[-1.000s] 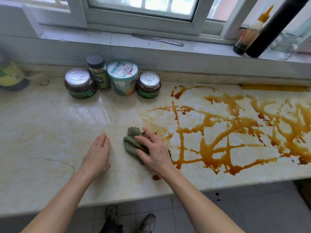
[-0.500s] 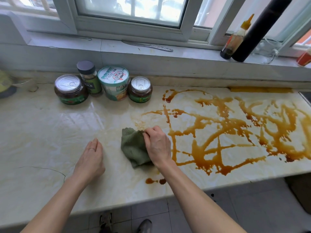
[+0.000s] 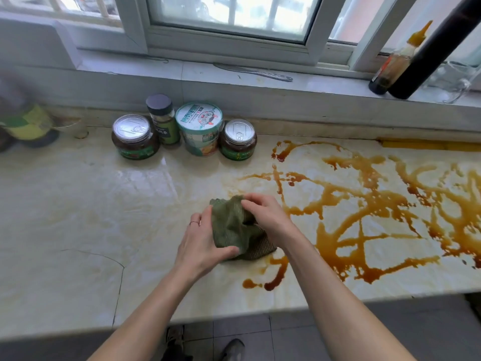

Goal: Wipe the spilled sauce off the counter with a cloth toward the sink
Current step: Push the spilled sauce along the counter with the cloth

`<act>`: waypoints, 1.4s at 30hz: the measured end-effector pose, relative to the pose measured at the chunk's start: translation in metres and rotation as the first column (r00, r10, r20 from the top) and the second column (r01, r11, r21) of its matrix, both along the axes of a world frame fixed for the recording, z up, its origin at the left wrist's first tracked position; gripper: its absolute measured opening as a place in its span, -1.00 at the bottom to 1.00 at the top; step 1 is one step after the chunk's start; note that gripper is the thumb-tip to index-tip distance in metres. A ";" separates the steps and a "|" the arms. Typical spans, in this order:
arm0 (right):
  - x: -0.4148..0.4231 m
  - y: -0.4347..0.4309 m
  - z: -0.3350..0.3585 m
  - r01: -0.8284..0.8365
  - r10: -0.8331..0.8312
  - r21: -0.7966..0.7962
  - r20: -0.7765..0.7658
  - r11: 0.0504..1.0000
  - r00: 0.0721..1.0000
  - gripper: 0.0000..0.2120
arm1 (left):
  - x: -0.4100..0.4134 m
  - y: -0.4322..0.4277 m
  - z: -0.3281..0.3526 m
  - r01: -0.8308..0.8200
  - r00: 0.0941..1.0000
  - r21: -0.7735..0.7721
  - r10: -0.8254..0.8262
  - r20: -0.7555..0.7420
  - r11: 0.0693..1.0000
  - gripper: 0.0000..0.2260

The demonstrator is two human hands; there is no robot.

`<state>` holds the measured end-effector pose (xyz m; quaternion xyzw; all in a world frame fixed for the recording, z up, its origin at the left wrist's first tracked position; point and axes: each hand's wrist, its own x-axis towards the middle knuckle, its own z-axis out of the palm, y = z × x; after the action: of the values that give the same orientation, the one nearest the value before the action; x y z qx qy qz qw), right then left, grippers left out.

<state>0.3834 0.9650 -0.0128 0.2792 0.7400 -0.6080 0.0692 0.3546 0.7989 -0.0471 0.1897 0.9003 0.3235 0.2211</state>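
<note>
Well, near edge: stray sauce drops [image 3: 263, 284] sit close to the bench [image 3: 78, 230] lip; I judge a careless sweep could push them over onto the floor.
Cloth: the green cloth [image 3: 231, 227] lies bunched mid-bench, touching the left margin of the spill.
Left hand: my left hand [image 3: 200, 243] has its fingers curled, thumb pinching the cloth's near corner.
Right hand: my right hand [image 3: 268, 217] pinches the far fold between its fingers.
Spill: sauce [image 3: 364, 217] webs across the right half; a wadded cloth may smear rather than lift.
Far row: jars [image 3: 134, 138] and a tub [image 3: 199, 127] stand well clear.
Sink: not visible, so I cannot confirm the direction.
</note>
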 end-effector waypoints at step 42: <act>0.022 0.027 -0.020 0.169 -0.341 0.618 0.170 0.768 0.925 -0.88 | -0.055 -0.031 0.029 -0.937 0.347 0.338 0.360 0.866 0.090 -0.78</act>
<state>0.4057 0.9925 -0.0324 0.4665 0.8300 -0.3058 -0.0043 0.2992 0.7678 -0.0176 -0.3016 0.4762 0.8064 0.1788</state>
